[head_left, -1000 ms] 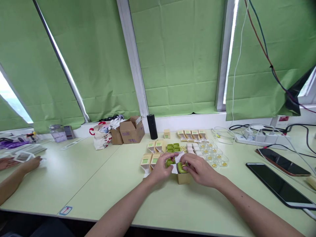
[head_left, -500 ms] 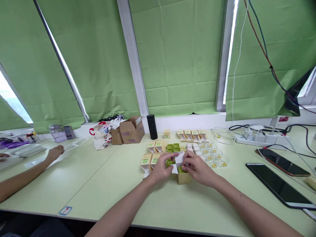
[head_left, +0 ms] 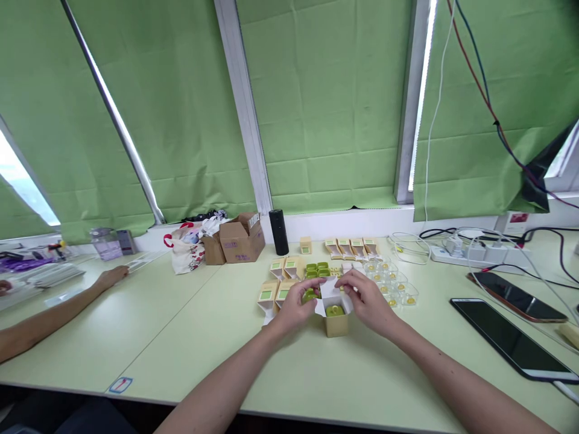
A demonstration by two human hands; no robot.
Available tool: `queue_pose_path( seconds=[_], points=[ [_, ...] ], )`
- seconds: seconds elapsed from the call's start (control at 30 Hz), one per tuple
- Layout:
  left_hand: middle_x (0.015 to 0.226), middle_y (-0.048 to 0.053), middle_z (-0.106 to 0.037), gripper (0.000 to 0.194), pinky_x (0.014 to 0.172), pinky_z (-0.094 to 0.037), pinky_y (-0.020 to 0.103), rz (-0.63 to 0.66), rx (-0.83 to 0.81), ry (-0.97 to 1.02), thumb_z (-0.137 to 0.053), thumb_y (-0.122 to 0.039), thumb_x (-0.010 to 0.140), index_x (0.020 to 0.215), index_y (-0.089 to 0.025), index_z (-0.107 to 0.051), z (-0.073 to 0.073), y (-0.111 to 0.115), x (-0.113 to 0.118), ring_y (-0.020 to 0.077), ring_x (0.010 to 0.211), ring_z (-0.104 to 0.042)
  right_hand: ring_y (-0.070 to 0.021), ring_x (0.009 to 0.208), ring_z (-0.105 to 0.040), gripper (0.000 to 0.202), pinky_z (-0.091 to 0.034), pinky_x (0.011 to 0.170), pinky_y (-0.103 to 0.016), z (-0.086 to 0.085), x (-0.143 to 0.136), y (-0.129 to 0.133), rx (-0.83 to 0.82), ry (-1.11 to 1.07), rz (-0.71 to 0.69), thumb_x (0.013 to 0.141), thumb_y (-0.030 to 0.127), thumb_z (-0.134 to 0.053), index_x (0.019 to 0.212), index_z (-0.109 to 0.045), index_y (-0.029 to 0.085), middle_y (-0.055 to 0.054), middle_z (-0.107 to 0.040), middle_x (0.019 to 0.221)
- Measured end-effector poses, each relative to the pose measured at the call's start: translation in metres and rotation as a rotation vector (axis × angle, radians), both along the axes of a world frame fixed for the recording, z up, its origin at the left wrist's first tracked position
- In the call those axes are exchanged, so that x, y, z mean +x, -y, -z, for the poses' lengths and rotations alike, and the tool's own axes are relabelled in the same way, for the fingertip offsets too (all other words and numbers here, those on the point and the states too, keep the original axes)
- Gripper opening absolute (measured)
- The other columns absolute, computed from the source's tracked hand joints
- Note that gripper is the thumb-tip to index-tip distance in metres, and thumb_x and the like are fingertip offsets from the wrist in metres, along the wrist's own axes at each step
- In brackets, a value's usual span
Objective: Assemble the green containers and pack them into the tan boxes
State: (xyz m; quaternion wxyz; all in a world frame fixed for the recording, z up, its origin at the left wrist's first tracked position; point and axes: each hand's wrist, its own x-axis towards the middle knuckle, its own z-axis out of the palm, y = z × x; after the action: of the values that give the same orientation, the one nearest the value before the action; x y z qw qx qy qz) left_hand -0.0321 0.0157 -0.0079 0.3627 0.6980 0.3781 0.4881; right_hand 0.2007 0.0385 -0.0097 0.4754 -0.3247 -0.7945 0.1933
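Observation:
A small tan cardboard box [head_left: 337,327] stands on the table with its white-lined flaps up. Inside lies a green, rounded item [head_left: 335,310]. At the box's left flap, my left hand [head_left: 296,304] is closed with thumb and fingers on the white edge. My right hand [head_left: 367,301] has its fingertips pinched at the upper right of the raised lid [head_left: 330,288]. Just behind the hands sit several green square cups [head_left: 317,267], white pieces [head_left: 351,266] and clear containers with yellow centres [head_left: 392,283].
Several open tan boxes [head_left: 268,293] stand on the left, with more [head_left: 351,247] behind. A black cylinder [head_left: 278,232] and a large carton [head_left: 242,238] are near the wall. Phones [head_left: 511,337] and a power strip [head_left: 479,256] lie right. A co-worker's arm [head_left: 67,310] reaches in from the left.
My right hand has lifted out of the box and moved up to the lid's edge, uncovering the green item inside. The co-worker's hand has shifted right.

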Motion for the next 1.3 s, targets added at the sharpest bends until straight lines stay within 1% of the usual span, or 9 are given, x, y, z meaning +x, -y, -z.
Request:
queue_pose_path(
  seconds=[0.13,0.23,0.4,0.5,0.57,0.73,0.9,1.1,1.3],
  points=[
    [0.129,0.012,-0.075,0.051,0.100,-0.053,0.039,0.027,-0.067,0.079,-0.061,-0.011,0.081,0.129,-0.019,-0.076,-0.002,-0.001,0.003,0.0258,0.111,-0.067,-0.0244,0.094,-0.063,0.026,-0.049,0.080,-0.038,0.006,0.003,-0.011,-0.013,-0.142,0.085,0.096,0.018,-0.046,0.102,-0.070,0.024,-0.008,-0.066,0.102],
    [0.126,0.012,-0.076,0.045,0.100,-0.053,0.039,0.005,-0.067,0.086,-0.062,-0.012,0.083,0.124,-0.019,-0.077,-0.002,-0.002,0.005,0.0261,0.112,-0.068,-0.0226,0.088,-0.061,0.028,-0.050,0.076,-0.036,0.013,0.002,-0.016,-0.112,-0.236,0.100,0.087,0.019,-0.049,0.105,-0.070,0.024,-0.007,-0.064,0.102],
    [0.126,0.014,-0.074,0.039,0.102,-0.052,0.040,-0.040,-0.003,0.018,-0.067,-0.015,0.086,0.124,-0.018,-0.074,-0.001,-0.001,0.008,0.0266,0.115,-0.067,-0.0148,0.070,-0.054,0.038,-0.045,0.057,-0.028,0.018,-0.004,-0.017,-0.356,-0.359,-0.006,0.074,0.025,-0.058,0.111,-0.066,0.023,-0.004,-0.058,0.102],
    [0.126,0.013,-0.073,0.034,0.102,-0.051,0.040,-0.041,0.020,-0.008,-0.068,-0.019,0.090,0.123,-0.018,-0.071,-0.001,0.002,0.010,0.0257,0.114,-0.066,-0.0117,0.065,-0.050,0.046,-0.040,0.049,-0.025,0.015,-0.006,-0.014,-0.456,-0.404,-0.066,0.069,0.027,-0.060,0.115,-0.062,0.023,-0.003,-0.053,0.105],
    [0.124,0.013,-0.072,0.031,0.102,-0.051,0.041,-0.041,0.025,-0.012,-0.070,-0.021,0.091,0.122,-0.018,-0.069,0.000,0.002,0.011,0.0252,0.112,-0.065,-0.0107,0.065,-0.049,0.050,-0.037,0.046,-0.023,0.013,-0.007,-0.011,-0.490,-0.420,-0.083,0.067,0.028,-0.060,0.117,-0.060,0.024,-0.002,-0.051,0.107],
    [0.122,0.012,-0.068,0.032,0.100,-0.050,0.040,-0.031,0.010,0.005,-0.073,-0.028,0.092,0.121,-0.019,-0.063,0.004,0.002,0.014,0.0253,0.112,-0.062,-0.0098,0.066,-0.048,0.054,-0.037,0.042,-0.020,0.009,-0.009,-0.007,-0.533,-0.449,-0.116,0.067,0.030,-0.064,0.120,-0.057,0.027,-0.001,-0.047,0.108],
    [0.118,0.009,-0.062,0.036,0.095,-0.049,0.035,-0.020,-0.008,0.030,-0.076,-0.034,0.091,0.119,-0.021,-0.058,0.005,0.006,0.020,0.0231,0.109,-0.059,-0.0087,0.063,-0.047,0.053,-0.037,0.041,-0.020,0.013,-0.011,-0.005,-0.535,-0.481,-0.150,0.070,0.030,-0.068,0.122,-0.055,0.029,0.000,-0.047,0.108],
    [0.112,0.006,-0.059,0.037,0.088,-0.047,0.032,-0.008,-0.046,0.070,-0.077,-0.033,0.090,0.116,-0.022,-0.052,0.010,0.007,0.024,0.0201,0.101,-0.056,-0.0065,0.060,-0.044,0.053,-0.036,0.041,-0.019,0.020,-0.015,-0.006,-0.533,-0.486,-0.174,0.075,0.033,-0.069,0.125,-0.052,0.030,0.001,-0.046,0.109],
    [0.110,0.005,-0.060,0.036,0.084,-0.044,0.030,-0.012,-0.047,0.080,-0.075,-0.030,0.090,0.113,-0.023,-0.049,0.016,0.002,0.026,0.0184,0.098,-0.057,-0.0071,0.060,-0.046,0.053,-0.035,0.041,-0.020,0.021,-0.017,-0.005,-0.543,-0.461,-0.176,0.077,0.038,-0.071,0.125,-0.051,0.030,0.001,-0.046,0.108]
  ],
)
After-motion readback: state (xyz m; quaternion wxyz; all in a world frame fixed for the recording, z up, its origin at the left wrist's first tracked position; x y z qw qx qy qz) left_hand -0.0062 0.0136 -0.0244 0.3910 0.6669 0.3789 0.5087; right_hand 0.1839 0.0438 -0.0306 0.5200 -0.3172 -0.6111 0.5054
